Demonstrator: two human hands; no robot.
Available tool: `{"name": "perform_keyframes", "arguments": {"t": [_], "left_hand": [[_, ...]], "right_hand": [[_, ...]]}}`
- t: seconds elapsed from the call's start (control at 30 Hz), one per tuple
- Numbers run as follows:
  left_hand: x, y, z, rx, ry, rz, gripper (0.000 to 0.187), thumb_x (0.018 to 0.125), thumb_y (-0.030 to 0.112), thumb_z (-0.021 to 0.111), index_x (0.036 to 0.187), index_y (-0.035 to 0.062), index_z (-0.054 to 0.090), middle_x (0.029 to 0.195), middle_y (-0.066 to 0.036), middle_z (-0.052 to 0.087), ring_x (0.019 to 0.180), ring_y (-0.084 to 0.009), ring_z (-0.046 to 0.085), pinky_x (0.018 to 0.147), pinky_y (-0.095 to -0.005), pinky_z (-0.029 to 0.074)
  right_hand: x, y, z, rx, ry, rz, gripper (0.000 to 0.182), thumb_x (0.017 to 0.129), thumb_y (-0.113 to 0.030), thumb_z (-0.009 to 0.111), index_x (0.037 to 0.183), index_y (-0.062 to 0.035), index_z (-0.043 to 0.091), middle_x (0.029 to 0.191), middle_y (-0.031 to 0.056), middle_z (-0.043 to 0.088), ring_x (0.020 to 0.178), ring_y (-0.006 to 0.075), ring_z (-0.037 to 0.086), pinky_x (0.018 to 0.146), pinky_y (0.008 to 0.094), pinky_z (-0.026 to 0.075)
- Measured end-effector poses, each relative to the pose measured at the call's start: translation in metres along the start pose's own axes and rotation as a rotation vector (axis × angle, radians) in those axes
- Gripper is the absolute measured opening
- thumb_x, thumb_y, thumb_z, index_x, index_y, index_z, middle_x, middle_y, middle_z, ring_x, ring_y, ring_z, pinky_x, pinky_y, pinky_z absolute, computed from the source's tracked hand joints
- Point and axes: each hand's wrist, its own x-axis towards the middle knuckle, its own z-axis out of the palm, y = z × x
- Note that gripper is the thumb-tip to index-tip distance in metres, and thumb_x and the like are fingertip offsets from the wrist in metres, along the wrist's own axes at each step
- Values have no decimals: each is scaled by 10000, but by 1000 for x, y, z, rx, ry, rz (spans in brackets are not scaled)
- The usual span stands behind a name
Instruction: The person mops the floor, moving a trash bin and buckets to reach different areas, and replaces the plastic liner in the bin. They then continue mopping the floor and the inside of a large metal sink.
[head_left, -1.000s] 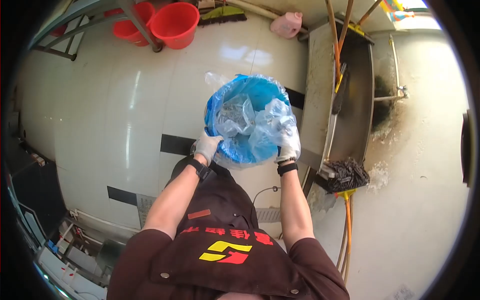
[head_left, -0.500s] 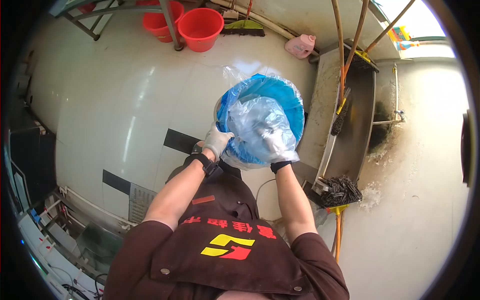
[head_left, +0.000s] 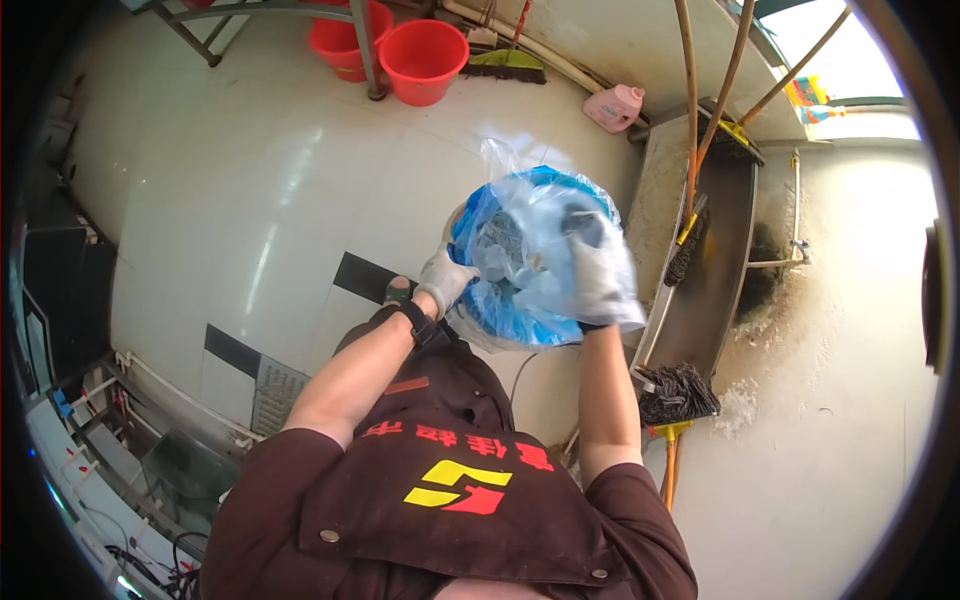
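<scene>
A blue round bin stands on the floor in front of me, lined with clear plastic. My left hand, in a pale glove, is closed on the plastic bag at the bin's left rim, thumb toward the inside. My right hand, also gloved, is over the bin's right side, with clear film spread over and around it. Motion smears its fingers, and a dark patch shows at their tips. The clear plastic bag stretches across the bin's mouth between the hands. Greyish crumpled contents show through it.
Right of the bin runs a metal trough with long-handled mops, one mop head at its near end. A pink jug, a green broom and red buckets stand at the back. A metal table leg is beside the buckets.
My right hand has moved right and slightly up, drawing the plastic across with it. The greyish contents now show. My left hand stays at the rim; the view has shifted a little.
</scene>
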Motion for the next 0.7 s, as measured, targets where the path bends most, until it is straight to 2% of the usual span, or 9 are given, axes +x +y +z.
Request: {"name": "perform_keyframes", "arguments": {"t": [0.07, 0.13, 0.27, 0.33, 0.37, 0.47, 0.5, 0.6, 0.7], "left_hand": [[-1, 2, -1, -10, 18, 20, 586, 647, 207, 718, 1137, -39, 510, 1030, -209, 620, 944, -299, 617, 835, -356, 477], [-1, 0, -5, -24, 10, 28, 580, 643, 197, 716, 1129, -44, 512, 1021, -206, 623, 930, -295, 621, 831, -351, 478], [19, -2, -33, 0, 125, 214, 525, 633, 208, 733, 1066, -34, 561, 960, -189, 646, 889, -295, 632, 795, -350, 496], [33, -9, -52, -65, 11, 155, 522, 633, 216, 736, 1058, -33, 564, 979, -185, 641, 903, -290, 629, 797, -345, 495], [23, 19, -74, -92, -37, 65, 550, 639, 218, 730, 1088, -40, 544, 992, -188, 636, 923, -286, 624, 824, -336, 484], [36, 31, -106, -101, 45, 159, 572, 649, 215, 725, 1117, -42, 521, 985, -195, 634, 903, -292, 629, 813, -338, 488], [47, 28, -123, -138, 25, 159, 590, 654, 247, 728, 1126, -37, 517, 983, -194, 635, 905, -296, 628, 822, -349, 484], [72, 34, -171, -11, -18, 202, 831, 732, 201, 645, 1417, 84, 188, 1224, -213, 526, 1140, -363, 505, 956, -367, 408], [168, -35, -176, 158, -17, 479, 765, 769, 369, 601, 1391, 67, 273, 1192, -242, 538, 1098, -383, 530, 939, -387, 411]], "right_hand": [[-28, -11, -11, -990, 222, -624, 487, 692, -245, 671, 1095, -5, 540, 1175, 181, 500, 1117, 192, 478, 918, 278, 387], [-2, 16, 23, -560, 28, -576, 304, 734, -191, 638, 998, -49, 592, 894, 163, 627, 842, 300, 605, 776, 384, 472], [29, 43, 67, -277, 165, -472, 312, 704, -126, 647, 995, -54, 566, 836, 178, 611, 799, 341, 598, 717, 412, 472], [33, 19, 79, -421, 4, -410, 340, 692, -91, 643, 1020, -48, 569, 861, 187, 622, 828, 357, 599, 754, 401, 471], [37, -18, 79, -315, -291, -93, 573, 633, -93, 711, 1175, -74, 524, 1035, 223, 576, 987, 366, 559, 857, 382, 452], [46, -51, 108, -273, -320, -557, 847, 566, -122, 782, 1325, -101, 405, 1241, 246, 428, 1160, 377, 443, 962, 380, 396], [56, -56, 130, -149, -421, -419, 1015, 515, -165, 828, 1387, -122, 311, 1330, 233, 297, 1238, 388, 339, 1012, 399, 349], [77, -113, 198, -62, -367, -316, 953, 538, -184, 818, 1364, -106, 349, 1299, 234, 348, 1215, 382, 371, 1004, 407, 356], [118, -160, 267, -217, -244, -318, 731, 593, -232, 804, 1236, -60, 500, 1237, 241, 392, 1152, 362, 431, 957, 388, 397]]}}
